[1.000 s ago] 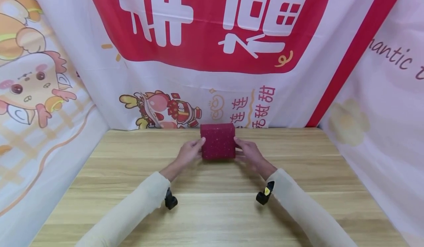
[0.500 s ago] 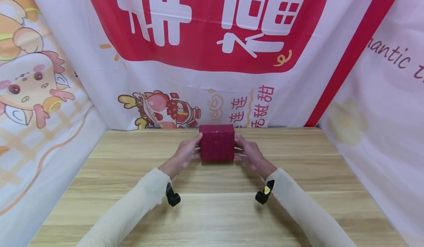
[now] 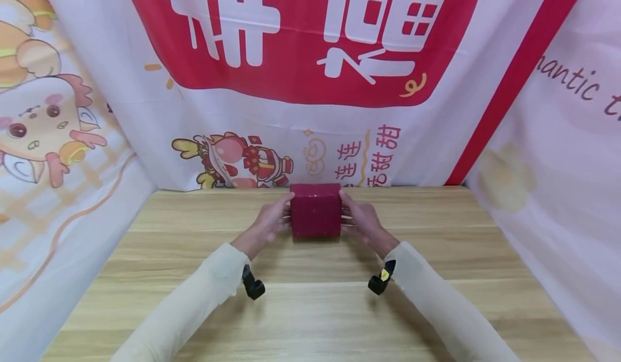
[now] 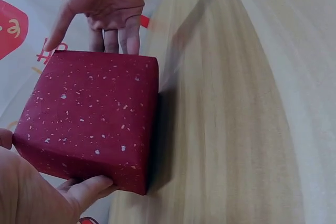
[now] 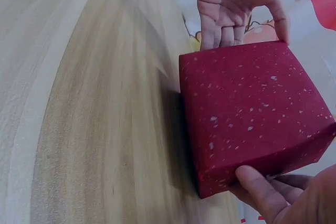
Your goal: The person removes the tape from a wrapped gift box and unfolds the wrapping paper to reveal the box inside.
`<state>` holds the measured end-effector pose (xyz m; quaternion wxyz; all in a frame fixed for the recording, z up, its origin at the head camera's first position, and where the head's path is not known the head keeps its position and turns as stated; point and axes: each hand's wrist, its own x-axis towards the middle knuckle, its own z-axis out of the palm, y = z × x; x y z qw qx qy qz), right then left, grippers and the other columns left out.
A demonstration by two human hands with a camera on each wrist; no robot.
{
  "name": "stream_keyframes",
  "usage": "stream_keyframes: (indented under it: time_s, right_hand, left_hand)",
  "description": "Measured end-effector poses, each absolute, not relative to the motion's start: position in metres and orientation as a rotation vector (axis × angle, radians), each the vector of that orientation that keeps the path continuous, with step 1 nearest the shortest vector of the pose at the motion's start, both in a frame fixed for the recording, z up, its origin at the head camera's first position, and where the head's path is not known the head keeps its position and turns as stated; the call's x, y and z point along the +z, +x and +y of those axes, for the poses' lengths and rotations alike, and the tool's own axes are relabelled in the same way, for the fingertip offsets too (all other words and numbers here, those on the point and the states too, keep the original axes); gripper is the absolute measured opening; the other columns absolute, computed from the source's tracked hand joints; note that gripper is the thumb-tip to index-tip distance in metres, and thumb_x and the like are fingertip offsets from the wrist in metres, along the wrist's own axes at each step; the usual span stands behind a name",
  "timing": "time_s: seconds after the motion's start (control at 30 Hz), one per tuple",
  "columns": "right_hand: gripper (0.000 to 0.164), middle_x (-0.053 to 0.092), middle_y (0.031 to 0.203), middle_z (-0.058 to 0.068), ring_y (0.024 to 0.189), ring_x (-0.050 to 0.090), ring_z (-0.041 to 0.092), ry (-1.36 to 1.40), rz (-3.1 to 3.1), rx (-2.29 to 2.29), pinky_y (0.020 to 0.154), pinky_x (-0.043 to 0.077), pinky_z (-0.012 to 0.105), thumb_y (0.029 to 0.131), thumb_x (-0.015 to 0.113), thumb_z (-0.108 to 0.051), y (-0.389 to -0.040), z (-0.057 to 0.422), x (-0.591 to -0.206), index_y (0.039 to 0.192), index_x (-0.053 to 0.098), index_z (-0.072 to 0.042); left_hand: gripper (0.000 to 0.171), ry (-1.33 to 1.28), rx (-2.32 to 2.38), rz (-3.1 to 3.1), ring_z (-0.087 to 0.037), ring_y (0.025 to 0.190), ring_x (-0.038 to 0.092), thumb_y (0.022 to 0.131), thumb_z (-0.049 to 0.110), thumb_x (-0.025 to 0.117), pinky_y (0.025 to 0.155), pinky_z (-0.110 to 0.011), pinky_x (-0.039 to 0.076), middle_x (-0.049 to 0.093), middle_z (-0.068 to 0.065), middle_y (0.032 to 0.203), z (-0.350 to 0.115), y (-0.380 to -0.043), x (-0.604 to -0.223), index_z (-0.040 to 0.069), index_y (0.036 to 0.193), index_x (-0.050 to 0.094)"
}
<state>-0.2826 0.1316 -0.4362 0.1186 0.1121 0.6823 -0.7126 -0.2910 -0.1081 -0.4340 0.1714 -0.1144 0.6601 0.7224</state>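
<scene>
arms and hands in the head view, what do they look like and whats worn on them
The left hand and right hand are ungloved. Long cream sleeves end in black wrist devices; the right one shows a yellow mark.

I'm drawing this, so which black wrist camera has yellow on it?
The right wrist camera: it has a yellow mark in the head view, while the left wrist camera shows only black.

We see a dark red, squarish box [image 3: 316,212] with straight edges, its faces speckled with small pale flecks. One broad face turns toward us near the far edge of the surface [image 3: 310,313], between left hand [image 3: 267,223] and right hand [image 3: 365,222].
</scene>
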Motion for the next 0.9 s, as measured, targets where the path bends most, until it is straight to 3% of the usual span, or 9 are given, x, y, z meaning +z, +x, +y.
stream_keyframes:
  time_s: [0.13, 0.27, 0.47, 0.63, 0.8, 0.9]
  right_hand:
    - [0.074, 0.063, 0.131, 0.021, 0.113, 0.066, 0.035, 0.322, 2.058, -2.038, 0.093, 0.058, 0.045, 0.089, 0.061, -0.061, -0.283, 0.133, -0.435, 0.132, 0.058, 0.000]
    - [0.067, 0.062, 0.132, 0.022, 0.119, 0.062, 0.037, 0.287, 2.003, -2.076, 0.101, 0.053, 0.049, 0.091, 0.063, -0.053, -0.283, 0.134, -0.437, 0.133, 0.057, 0.000]
    - [0.054, 0.062, 0.132, 0.021, 0.119, 0.063, 0.028, 0.202, 1.894, -2.156, 0.108, 0.049, 0.045, 0.096, 0.062, -0.038, -0.285, 0.133, -0.446, 0.133, 0.057, 0.002]
    - [0.048, 0.064, 0.129, 0.017, 0.115, 0.062, 0.021, 0.138, 1.872, -2.161, 0.112, 0.045, 0.043, 0.098, 0.059, -0.031, -0.283, 0.138, -0.451, 0.133, 0.056, 0.002]
    - [0.046, 0.050, 0.146, 0.019, 0.131, 0.052, 0.029, 0.002, 1.855, -2.097, 0.116, 0.040, 0.043, 0.100, 0.055, -0.022, -0.279, 0.148, -0.453, 0.137, 0.050, 0.006]
    - [0.041, 0.036, 0.156, 0.018, 0.141, 0.042, 0.033, -0.055, 1.842, -2.067, 0.118, 0.037, 0.043, 0.098, 0.057, -0.015, -0.276, 0.153, -0.452, 0.131, 0.052, 0.009]
  left_hand:
    - [0.063, -0.257, 2.070, 1.858, -0.030, 0.131, 0.054, 0.095, 0.047, 0.057, 0.113, -0.042, 0.044, 0.055, -0.015, 0.142, -0.106, -0.292, -0.436, 0.004, 0.141, 0.049]
    - [0.056, -0.201, 2.082, 1.843, -0.030, 0.134, 0.051, 0.099, 0.041, 0.053, 0.114, -0.043, 0.043, 0.054, -0.013, 0.143, -0.107, -0.292, -0.440, 0.006, 0.142, 0.049]
    - [0.046, -0.134, 2.076, 1.838, -0.030, 0.132, 0.052, 0.103, 0.034, 0.046, 0.112, -0.044, 0.045, 0.054, -0.016, 0.141, -0.112, -0.291, -0.444, 0.004, 0.136, 0.053]
    - [0.034, -0.114, 2.062, 1.850, -0.028, 0.128, 0.055, 0.100, 0.022, 0.051, 0.112, -0.041, 0.045, 0.058, -0.016, 0.137, -0.114, -0.288, -0.446, -0.002, 0.123, 0.061]
    - [0.026, -0.106, 2.042, 1.879, -0.026, 0.124, 0.057, 0.093, 0.008, 0.056, 0.113, -0.040, 0.044, 0.059, -0.016, 0.133, -0.115, -0.281, -0.445, -0.004, 0.115, 0.064]
    - [0.029, -0.070, 2.017, 1.876, -0.030, 0.133, 0.051, 0.091, 0.005, 0.056, 0.117, -0.042, 0.039, 0.051, -0.019, 0.143, -0.116, -0.277, -0.445, -0.006, 0.117, 0.061]
